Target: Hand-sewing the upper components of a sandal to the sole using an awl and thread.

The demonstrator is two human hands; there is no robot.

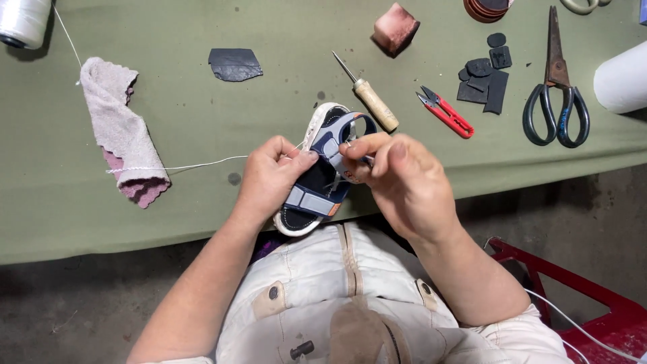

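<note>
I look down on the table (168,222), covered in olive-green cloth, which carries the tools within arm's reach along its far side. The work itself is held off the surface, at the near edge above my lap, so both hands can turn it freely.

The small sandal (322,182), navy and grey with a white sole rim, sits tilted between the hands, toe end pointing away. My left hand (269,178) is clenched around the sandal's left side, thumb pressing on the strap, which steadies it. My right hand (397,178) is closed in a pinch at the front strap; it appears to grip something thin there, but I cannot tell what it is.

A white thread (202,164) runs taut from the sandal leftward across the pink-grey rag (121,131) and on toward the white spool (23,20) at the far left corner, so the feed stays clear of the hands.

Parked to the right, well apart from the work: the large scissors (556,94), the wooden-handled awl (369,100) just beyond the sandal, the red thread snips (446,113), the dark rubber patches (484,81), and a pink block (395,27).
</note>
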